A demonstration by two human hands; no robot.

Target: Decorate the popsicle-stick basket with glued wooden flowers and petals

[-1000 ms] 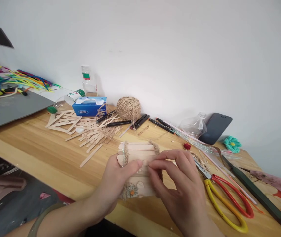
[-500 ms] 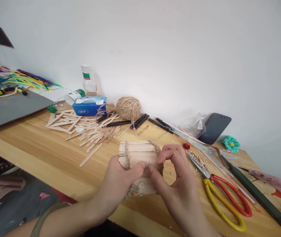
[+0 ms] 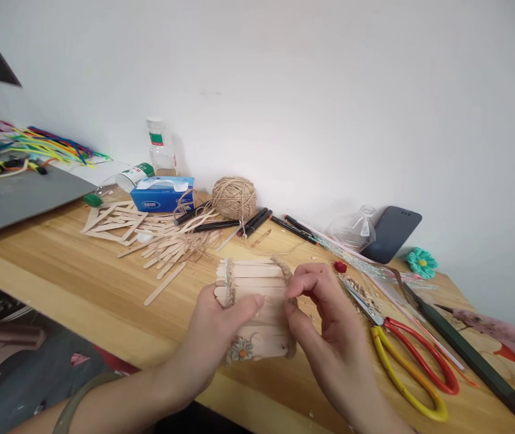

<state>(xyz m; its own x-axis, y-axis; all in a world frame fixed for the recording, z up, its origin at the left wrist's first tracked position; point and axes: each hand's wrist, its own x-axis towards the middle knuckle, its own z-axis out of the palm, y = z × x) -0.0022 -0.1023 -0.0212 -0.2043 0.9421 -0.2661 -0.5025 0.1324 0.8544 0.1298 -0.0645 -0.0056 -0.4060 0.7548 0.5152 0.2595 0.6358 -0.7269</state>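
Note:
A craft-stick panel (image 3: 259, 282) of flat wooden sticks laid side by side is held above the table's front part. Twine trim (image 3: 229, 283) runs down both its sides, and a small grey-blue flower with an orange centre (image 3: 242, 348) sits at its lower left. My left hand (image 3: 221, 325) grips the panel from the left, thumb lying across the sticks. At the right twine edge, my right hand (image 3: 324, 319) is closed in a pinch of thumb and index finger; what lies between the fingertips is too small to make out.
Scissors (image 3: 408, 367), a dark green tool (image 3: 474, 355) and a pink glue gun (image 3: 501, 331) lie at right. Loose craft sticks (image 3: 171, 247), a twine ball (image 3: 234, 198), markers (image 3: 257, 223) and a blue tissue box (image 3: 163, 196) stand behind. A phone (image 3: 393, 234) leans on the wall.
My right thumb and fingertips have moved right, from the panel's middle to its right twine edge. More of the lower sticks now shows. My left hand still holds the panel.

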